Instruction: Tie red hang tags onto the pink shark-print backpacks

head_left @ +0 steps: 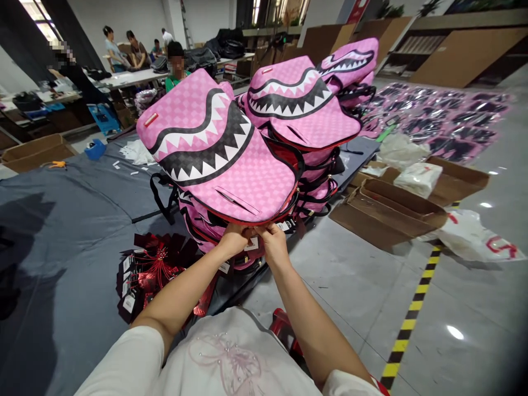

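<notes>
A pink checkered backpack (247, 181) with a black-and-white shark-mouth print lies on top of a stack of similar backpacks. At its near rounded edge, my left hand (236, 240) and my right hand (274, 242) are close together, fingers closed in a pinch. The backpack's edge partly covers the fingertips, so what they grip is hidden. Between the hands hangs a tag with a white label (252, 243). Beside my left forearm lies a bundle of dark hang tags (128, 280) with red strings (160, 263) on the grey table cover (82, 220).
More pink backpacks (301, 104) are stacked behind. Open cardboard boxes (383, 212) and plastic bags stand on the floor at right, near a yellow-black striped line (412, 313). Plastic-wrapped pink goods (445, 118) cover the floor beyond. Several people work at tables behind.
</notes>
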Demonstrator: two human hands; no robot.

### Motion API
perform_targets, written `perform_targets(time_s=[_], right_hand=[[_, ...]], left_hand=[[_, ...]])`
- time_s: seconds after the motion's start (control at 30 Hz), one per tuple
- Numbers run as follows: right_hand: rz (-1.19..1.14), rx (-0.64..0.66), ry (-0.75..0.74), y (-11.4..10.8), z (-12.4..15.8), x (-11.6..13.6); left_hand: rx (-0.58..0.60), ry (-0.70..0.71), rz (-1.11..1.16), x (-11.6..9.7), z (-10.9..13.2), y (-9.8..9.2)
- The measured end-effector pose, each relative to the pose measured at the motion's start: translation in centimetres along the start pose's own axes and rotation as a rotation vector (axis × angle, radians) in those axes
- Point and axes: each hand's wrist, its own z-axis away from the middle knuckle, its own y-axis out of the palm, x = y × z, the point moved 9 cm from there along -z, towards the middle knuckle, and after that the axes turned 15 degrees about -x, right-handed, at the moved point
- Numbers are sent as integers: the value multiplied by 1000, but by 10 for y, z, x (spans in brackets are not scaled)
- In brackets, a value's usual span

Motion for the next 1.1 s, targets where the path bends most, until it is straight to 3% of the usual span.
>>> perform_targets(time_s=[0.1,0.23,0.37,0.5,0.67,0.8,1.1], right_hand=[[-66,-14,59,-1,1,-1],[-86,-28,74,-2,1,1],[-90,-35,65,-4,1,1],[-72,-24,7,-3,2,5],[-38,-39,-24,-6,0,3],[-38,-48,-39,-10,-2,2],[-15,-52,-41,-10,-3,1]], left_hand=[[-116,-2,-111,3,-1,-9],[-17,-5,-57,1,3,-2],[-83,-48,-43,3,2,-8],[-4,-35,24,-4,6,-1],[-212,14,-199,-11,9,-20],[-120,43,-129,-17,12,-13],[-123,16,-340,-19,8,-17]])
